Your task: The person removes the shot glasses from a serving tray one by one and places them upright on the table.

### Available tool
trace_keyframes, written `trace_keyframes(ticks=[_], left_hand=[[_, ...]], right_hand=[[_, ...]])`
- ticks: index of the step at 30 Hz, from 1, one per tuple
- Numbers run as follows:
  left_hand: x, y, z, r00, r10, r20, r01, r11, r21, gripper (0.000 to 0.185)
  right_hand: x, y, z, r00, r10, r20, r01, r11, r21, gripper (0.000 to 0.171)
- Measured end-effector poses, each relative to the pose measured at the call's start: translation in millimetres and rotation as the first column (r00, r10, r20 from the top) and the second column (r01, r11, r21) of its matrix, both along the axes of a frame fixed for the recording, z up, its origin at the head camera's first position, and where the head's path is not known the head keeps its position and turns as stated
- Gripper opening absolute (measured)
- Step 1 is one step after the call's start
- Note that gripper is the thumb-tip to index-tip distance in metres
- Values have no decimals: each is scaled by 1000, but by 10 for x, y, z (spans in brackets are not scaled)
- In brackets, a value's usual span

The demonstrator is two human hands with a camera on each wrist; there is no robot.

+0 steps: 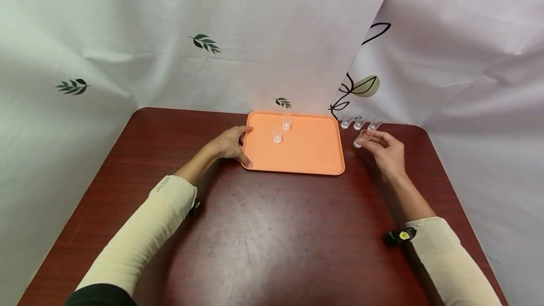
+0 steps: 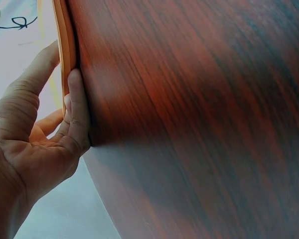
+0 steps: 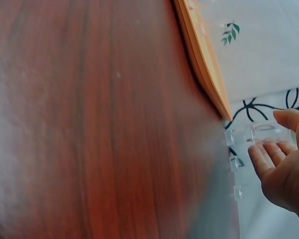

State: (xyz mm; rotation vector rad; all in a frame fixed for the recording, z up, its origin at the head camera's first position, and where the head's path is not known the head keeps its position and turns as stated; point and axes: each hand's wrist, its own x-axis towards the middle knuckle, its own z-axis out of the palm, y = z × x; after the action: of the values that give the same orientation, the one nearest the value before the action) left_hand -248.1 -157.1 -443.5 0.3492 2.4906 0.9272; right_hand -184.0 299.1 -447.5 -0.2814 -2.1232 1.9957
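An orange tray (image 1: 306, 148) lies on the dark red table, and my left hand (image 1: 229, 144) holds it by the left edge. In the left wrist view, the thumb and fingers straddle the rim of the tray (image 2: 66, 45). Two clear plastic cups stand on the tray, one cup (image 1: 277, 134) nearer me and another cup (image 1: 287, 122) behind it. Right of the tray, my right hand (image 1: 386, 152) pinches a clear plastic cup (image 1: 358, 142) between thumb and fingers, tilted. The right wrist view shows this cup (image 3: 270, 131) between thumb and fingertips.
Behind my right hand, three more clear cups (image 1: 359, 124) line the table's back edge. A white curtain (image 1: 238, 70) with leaf prints hangs right behind the table (image 1: 272, 221). Bare tabletop stretches between my forearms.
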Motion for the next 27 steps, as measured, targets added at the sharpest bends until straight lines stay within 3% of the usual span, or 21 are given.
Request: trace_keyframes(ticks=[13,27], left_hand=[[1,1,-6,1000,-9,-16,9,1000,-6,129],[6,1,-1,1000,-1,-9,1,1000,-4,130]], right_hand=[[-82,255,-69,989,-113,93,116,993,-22,43],[-176,359,-63,982,-151,115,168,973,-158,33]])
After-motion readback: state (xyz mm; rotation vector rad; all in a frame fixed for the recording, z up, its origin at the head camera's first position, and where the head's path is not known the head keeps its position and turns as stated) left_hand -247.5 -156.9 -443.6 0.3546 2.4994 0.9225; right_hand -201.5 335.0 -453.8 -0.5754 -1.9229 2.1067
